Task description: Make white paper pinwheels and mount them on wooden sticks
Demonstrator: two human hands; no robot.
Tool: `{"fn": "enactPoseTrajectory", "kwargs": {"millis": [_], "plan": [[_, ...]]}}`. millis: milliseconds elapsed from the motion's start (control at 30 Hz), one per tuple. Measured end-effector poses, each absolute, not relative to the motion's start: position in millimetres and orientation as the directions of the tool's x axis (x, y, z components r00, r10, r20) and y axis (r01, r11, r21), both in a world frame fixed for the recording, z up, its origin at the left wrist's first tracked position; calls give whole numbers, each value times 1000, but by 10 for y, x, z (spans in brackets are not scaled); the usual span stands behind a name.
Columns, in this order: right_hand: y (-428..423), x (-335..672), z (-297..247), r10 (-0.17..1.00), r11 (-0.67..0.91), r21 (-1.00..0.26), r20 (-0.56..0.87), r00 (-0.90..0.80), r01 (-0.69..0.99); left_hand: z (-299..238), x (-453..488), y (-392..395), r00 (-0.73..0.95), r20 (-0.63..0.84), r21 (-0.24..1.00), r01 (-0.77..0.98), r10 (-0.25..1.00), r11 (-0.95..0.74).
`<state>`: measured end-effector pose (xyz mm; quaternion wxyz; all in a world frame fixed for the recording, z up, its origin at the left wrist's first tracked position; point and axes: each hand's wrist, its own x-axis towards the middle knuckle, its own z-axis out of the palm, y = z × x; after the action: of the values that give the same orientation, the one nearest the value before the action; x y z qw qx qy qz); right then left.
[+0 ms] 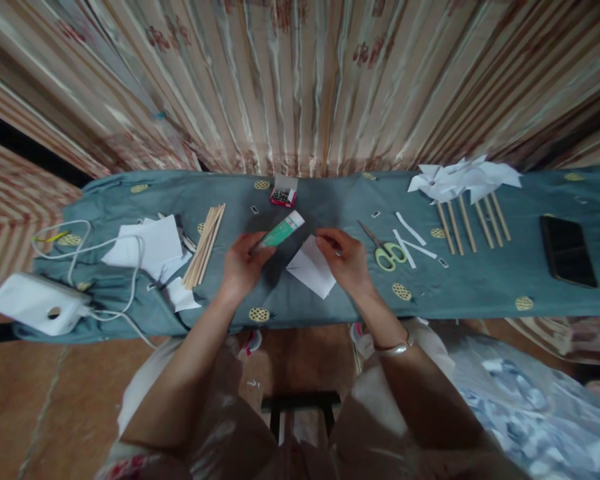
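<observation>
My left hand is closed around a green and white glue stick, its white end pointing up and right. A folded or cut square of white paper lies in front of me, with a short dark line near its left corner. My right hand grips the paper's upper right side between thumb and fingers. Just right of that hand rest scissors with light green handles. Beyond the glue stick stands an open small red box of small dark metal pieces.
Left: wooden sticks, white paper sheets, a white power bank with a looping cable. Right: paper strips, several white paper pinwheels on sticks, a black phone. A green cloth covers the narrow table; pleated curtains hang behind.
</observation>
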<state>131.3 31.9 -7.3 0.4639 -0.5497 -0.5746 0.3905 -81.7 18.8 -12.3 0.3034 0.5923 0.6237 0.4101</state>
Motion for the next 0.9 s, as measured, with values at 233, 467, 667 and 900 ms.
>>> {"fn": "enactPoseTrajectory", "kwargs": {"millis": [233,467,667,900], "plan": [[128,1278,82,923,-366,-838,-271,-275,-405,97,-311,8,113,-256,948,-164,960,272],[135,1383,79,947,-322,-854,-293,-133,-409,98,-236,25,119,-337,909,-217,934,356],[271,1641,-48,922,-303,-862,-373,104,-406,-93,-602,115,-86,-86,935,338,993,110],[217,1599,-28,916,-362,-853,-400,24,-377,-287,-860,197,192,245,500,815,950,-294]]}}
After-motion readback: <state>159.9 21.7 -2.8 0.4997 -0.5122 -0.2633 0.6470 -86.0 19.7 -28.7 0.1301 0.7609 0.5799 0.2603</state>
